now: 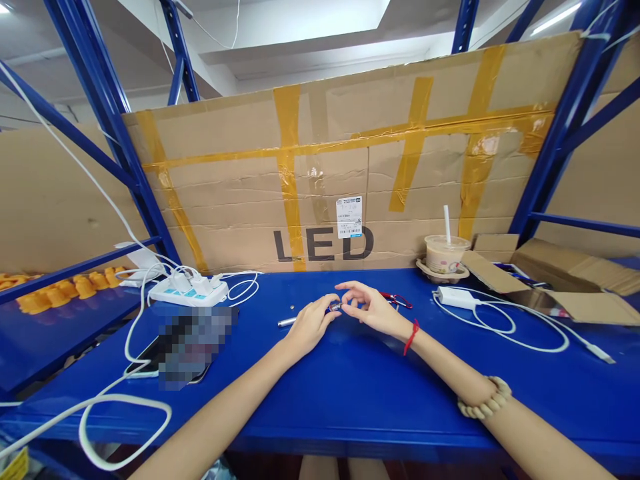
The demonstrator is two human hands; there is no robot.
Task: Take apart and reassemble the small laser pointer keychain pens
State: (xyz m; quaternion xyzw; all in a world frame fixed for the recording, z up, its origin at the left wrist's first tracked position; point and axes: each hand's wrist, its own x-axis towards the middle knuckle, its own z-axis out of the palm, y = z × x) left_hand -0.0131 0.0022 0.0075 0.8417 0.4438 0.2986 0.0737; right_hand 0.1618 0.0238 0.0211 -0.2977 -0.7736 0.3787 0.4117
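Now the left hand (pixel 311 323) is pinching a small metallic piece (pixel 335 307); the right hand (pixel 371 308) is hovering close, grip unclear; the handwork is looking unfinished.

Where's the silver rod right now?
In the head view, the silver rod is left of centre, sticking out beside the left hand over the blue tabletop.

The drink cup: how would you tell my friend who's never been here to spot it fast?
Find the big cardboard panel marked LED, behind the blue table. At its lower right, the drink cup sits in a brown holder, just left of an open cardboard box. Only the cup has a white straw sticking up.
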